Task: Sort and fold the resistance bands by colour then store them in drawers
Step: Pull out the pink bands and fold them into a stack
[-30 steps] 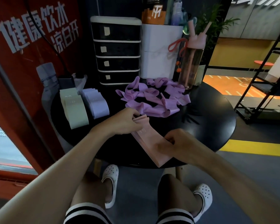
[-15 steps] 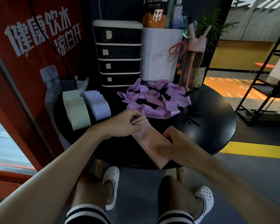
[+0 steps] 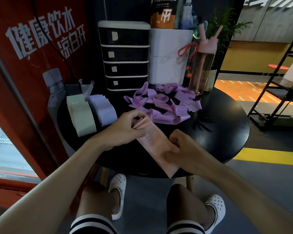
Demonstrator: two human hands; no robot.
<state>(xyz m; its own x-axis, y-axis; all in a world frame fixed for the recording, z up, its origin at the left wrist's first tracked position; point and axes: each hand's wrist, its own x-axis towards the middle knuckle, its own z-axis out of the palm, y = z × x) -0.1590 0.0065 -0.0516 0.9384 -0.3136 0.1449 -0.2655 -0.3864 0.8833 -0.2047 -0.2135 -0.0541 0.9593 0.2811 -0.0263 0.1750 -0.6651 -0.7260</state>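
"Where are the pink bands?"

"In a flat stack at the near edge of the table, slanted. One end sticks out over the edge. It says 15 on top. The left hand pinches the far end and the right hand grips the side."

"And the purple bands?"

"In a messy, twisty heap just behind the pink ones."

"Any neat ones?"

"Yes. The green stack and the pale blue stack lie flat side by side on the left."

"The drawer box?"

"It stands at the back, black with white edges. Its four drawers are shut, each with a little sticker."
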